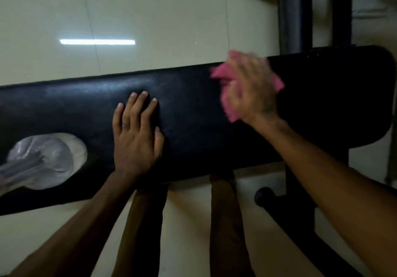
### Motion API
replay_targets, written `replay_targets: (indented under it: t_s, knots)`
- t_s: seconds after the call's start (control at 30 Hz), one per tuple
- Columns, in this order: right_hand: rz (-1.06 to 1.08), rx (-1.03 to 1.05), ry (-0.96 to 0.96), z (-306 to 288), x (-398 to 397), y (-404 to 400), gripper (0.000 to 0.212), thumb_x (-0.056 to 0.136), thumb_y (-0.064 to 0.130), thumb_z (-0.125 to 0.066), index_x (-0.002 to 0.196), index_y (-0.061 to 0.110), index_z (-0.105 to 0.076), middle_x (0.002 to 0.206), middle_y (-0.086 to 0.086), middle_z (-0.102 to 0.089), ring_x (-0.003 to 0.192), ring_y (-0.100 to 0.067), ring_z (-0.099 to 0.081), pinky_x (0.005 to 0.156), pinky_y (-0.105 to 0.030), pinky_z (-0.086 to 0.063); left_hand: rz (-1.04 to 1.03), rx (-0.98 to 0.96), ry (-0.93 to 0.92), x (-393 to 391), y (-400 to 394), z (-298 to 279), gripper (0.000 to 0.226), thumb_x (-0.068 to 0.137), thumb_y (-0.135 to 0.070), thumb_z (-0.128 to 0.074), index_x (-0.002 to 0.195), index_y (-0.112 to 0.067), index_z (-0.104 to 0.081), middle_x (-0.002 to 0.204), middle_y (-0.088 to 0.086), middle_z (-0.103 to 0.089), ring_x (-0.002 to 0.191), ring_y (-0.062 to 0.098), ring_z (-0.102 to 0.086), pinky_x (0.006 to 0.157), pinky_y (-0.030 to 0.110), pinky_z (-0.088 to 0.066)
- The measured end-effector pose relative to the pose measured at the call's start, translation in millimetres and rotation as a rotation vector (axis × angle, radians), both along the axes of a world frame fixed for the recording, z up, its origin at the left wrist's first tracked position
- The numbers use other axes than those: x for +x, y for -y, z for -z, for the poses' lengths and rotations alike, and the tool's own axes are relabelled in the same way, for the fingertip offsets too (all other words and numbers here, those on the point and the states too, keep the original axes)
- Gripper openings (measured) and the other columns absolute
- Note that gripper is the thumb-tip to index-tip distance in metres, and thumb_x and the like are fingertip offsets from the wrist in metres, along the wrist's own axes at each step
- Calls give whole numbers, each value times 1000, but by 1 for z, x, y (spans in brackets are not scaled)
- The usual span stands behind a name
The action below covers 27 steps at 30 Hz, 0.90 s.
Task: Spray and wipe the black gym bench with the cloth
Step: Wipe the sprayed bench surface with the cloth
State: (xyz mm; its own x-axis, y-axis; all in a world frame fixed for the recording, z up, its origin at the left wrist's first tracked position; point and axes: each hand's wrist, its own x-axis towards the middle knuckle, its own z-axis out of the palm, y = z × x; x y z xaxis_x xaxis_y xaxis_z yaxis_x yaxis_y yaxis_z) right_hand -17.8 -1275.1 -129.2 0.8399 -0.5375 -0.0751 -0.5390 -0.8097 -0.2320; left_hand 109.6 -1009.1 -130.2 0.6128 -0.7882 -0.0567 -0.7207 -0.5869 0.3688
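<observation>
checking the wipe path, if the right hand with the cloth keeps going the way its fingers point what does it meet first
Probably just the bench's far edge, then floor. The right hand and cloth have nothing ahead on the pad; depth is unclear.

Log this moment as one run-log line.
phase: wiping | right hand: pink cloth on bench | left hand: flat on bench | spray bottle: on bench

No text, label, brand, number or sign can be read anywhere in this view; the surfaces that show are plain, and the picture is dim and partly blurred.
</observation>
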Motion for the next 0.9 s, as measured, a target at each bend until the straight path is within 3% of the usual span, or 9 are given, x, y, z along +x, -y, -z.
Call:
replay_targets:
  t_s: [0.17,0.23,0.33,0.43,0.5,0.67,0.73,0.83,0.9]
  knots:
    - [588,-124,-151,-15,-62,105,58,88,34,-34,138,13,-54,149,-10,-50,143,-31,-36,124,-49,-16,-24,-15,-23,-25,49,-16,51,91,-25,-55,139,-7,-50,147,21,-44,145,37,-33,125,55,-11]
    - [664,-121,-168,-13,-40,103,59,85,40,-30,126,12,-62,135,-13,-60,134,-33,-45,121,-52,-20,42,-77,-65,-51,93,-15,48,94,-24,-54,139,-6,-51,145,20,-45,144,37,-35,124,54,-14]
    - [236,-85,-72,-2,-17,77,47,87,36,-36,111,12,-69,111,-12,-69,111,-32,-59,115,-52,-31,73,-108,-131,-92,165,-11,48,95,-23,-54,139,-4,-50,148,21,-44,147,35,-31,124,54,-15]
    - [-171,18,-15,-4,-42,96,46,94,31,-42,132,12,-61,127,-7,-65,118,-28,-57,117,-46,-28,-16,-75,-137,-113,210,-8,43,94,-27,-53,133,-9,-51,150,16,-43,150,30,-28,124,54,-13]
    - [-87,-24,-41,-6,-73,132,48,96,29,-37,136,14,-58,129,-7,-64,121,-26,-55,121,-46,-25,-71,-51,-123,-117,219,-5,43,94,-31,-51,134,-15,-50,151,11,-41,151,25,-25,125,51,-10]
    - [527,-129,-104,-4,-95,168,45,95,35,-32,125,17,-61,130,-5,-63,131,-24,-48,124,-46,-16,-81,-43,-103,-119,217,-2,43,95,-33,-51,135,-17,-48,152,9,-39,151,24,-23,126,48,-7]
    - [386,-114,-77,-5,-83,146,44,93,35,-36,124,18,-62,130,-5,-62,131,-27,-47,122,-50,-18,-95,-37,-110,-120,219,-4,43,94,-31,-52,134,-16,-48,152,10,-40,151,25,-24,126,48,-7]
    - [-66,7,-108,-13,-98,144,49,100,35,-34,144,19,-48,144,-4,-52,137,-27,-42,123,-51,-16,-105,-45,-105,-121,221,-5,44,92,-29,-54,133,-15,-48,150,11,-41,150,26,-26,126,48,-7]
    - [-125,8,-152,-17,-117,175,50,102,33,-31,148,20,-43,146,-5,-50,139,-26,-40,123,-51,-18,-109,-47,-105,-121,221,-5,44,92,-28,-55,134,-15,-48,151,11,-41,150,26,-25,126,48,-7]
